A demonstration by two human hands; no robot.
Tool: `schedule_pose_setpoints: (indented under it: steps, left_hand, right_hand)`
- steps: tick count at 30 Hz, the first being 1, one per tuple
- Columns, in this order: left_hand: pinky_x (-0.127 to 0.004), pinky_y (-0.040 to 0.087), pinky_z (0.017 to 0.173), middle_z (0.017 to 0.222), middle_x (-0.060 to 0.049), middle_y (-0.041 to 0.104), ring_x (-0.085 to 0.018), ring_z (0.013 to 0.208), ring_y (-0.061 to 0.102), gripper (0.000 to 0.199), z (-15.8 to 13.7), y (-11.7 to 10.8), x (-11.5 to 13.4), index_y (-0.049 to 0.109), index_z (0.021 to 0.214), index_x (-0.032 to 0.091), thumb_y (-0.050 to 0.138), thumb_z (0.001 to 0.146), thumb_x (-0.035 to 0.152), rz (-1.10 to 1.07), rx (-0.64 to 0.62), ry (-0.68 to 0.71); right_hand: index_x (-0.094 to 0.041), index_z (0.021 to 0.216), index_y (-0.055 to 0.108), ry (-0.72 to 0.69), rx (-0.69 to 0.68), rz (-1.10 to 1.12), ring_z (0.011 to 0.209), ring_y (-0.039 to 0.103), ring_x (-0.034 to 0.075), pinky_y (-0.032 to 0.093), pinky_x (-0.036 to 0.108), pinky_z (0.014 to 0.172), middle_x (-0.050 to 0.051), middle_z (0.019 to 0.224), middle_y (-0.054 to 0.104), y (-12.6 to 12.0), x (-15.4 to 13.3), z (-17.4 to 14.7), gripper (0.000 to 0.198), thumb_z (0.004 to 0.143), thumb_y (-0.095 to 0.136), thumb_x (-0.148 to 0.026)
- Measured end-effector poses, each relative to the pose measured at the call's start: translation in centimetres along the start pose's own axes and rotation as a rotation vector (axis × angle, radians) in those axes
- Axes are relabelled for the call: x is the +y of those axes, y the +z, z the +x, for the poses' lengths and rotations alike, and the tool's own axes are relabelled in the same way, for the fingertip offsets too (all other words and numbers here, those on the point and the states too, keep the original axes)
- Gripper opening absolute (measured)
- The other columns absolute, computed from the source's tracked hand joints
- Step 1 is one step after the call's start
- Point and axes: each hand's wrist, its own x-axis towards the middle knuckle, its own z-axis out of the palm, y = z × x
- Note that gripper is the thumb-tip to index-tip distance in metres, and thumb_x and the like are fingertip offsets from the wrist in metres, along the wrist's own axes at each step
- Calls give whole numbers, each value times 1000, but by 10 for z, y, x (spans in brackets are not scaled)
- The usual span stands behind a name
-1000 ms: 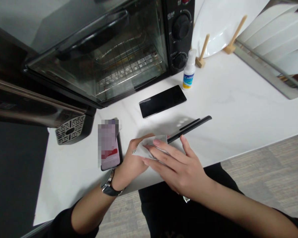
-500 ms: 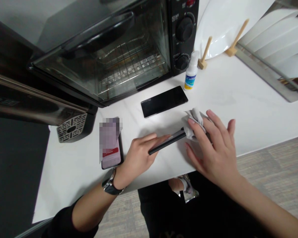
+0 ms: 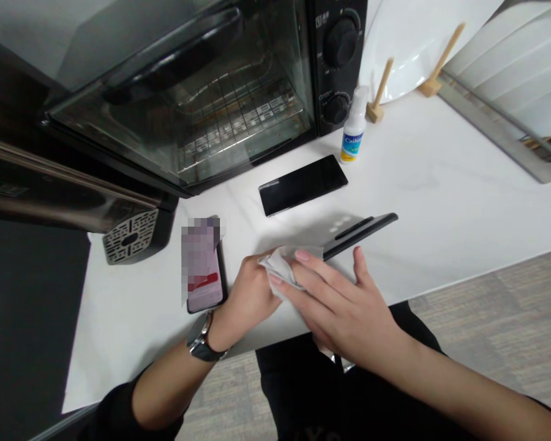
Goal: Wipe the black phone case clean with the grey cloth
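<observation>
My left hand [image 3: 254, 288], with a watch [image 3: 204, 340] on its wrist, grips the near end of a dark phone [image 3: 365, 233] held above the counter. The phone is tilted edge-on, a camera bump showing near its far end. My right hand [image 3: 337, 300] presses a crumpled white cloth or tissue [image 3: 284, 266] against the phone's near end, beside the left fingers. The cloth hides that end and most of the left fingertips. Beyond the hands a second black phone [image 3: 303, 185] lies flat. Left of my left hand lies a third phone [image 3: 206, 269] with its screen lit.
A small spray bottle [image 3: 352, 131] stands at the back of the white counter [image 3: 450, 202], beside a black toaster oven [image 3: 188, 104]. White plates [image 3: 404, 49] rest on wooden stands to its right, near a dish rack [image 3: 500, 122]. A vented black appliance base [image 3: 131, 237] is at left.
My right hand and the cloth have slid left along the phone, from its far end to the end by my left hand. The far end is now uncovered. The view has shifted slightly.
</observation>
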Motion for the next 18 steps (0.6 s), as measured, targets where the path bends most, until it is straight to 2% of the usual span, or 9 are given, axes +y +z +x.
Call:
schedule_pose_setpoints:
  steps: [4,8,11,13,15,18]
  left_hand:
    - [-24,47,62,73,0,61,-14,66,64,22,6,-3,5,64,83,18,59,105,19,-101,10,-46]
    - [-23,40,57,69,2,54,-10,61,57,34,9,-3,8,55,73,19,62,106,24,-159,7,-95]
    - [-23,39,56,70,2,56,-10,61,57,35,10,-3,8,53,72,19,61,106,24,-173,9,-93]
    - [-23,42,57,73,1,61,-11,63,59,30,10,-3,8,57,76,19,61,106,23,-165,10,-86]
    - [-25,46,60,76,-1,66,-14,65,62,23,8,-2,6,63,81,19,61,104,21,-130,28,-65]
    - [-28,52,62,75,-4,70,-18,66,65,19,1,3,-1,67,80,19,60,98,18,-67,37,-59]
  right_hand:
    - [-21,163,42,130,76,-59,156,42,25,-2,57,134,10,158,58,-16,41,1,62,102,58,-24]
    - [-20,165,37,192,138,-60,153,46,33,10,61,133,13,157,59,-22,61,1,71,99,62,-25]
    - [-18,165,37,253,166,-45,155,44,35,15,62,132,15,158,57,-18,49,2,70,100,61,-26]
    - [-15,162,41,278,159,-22,157,41,33,13,60,133,16,160,55,-13,32,5,65,101,59,-28]
    - [-14,159,46,256,134,13,159,36,28,8,56,134,15,161,54,-7,12,7,59,102,57,-29]
    - [-17,155,52,147,77,78,162,29,21,-1,52,135,9,162,53,2,-15,9,55,102,57,-27]
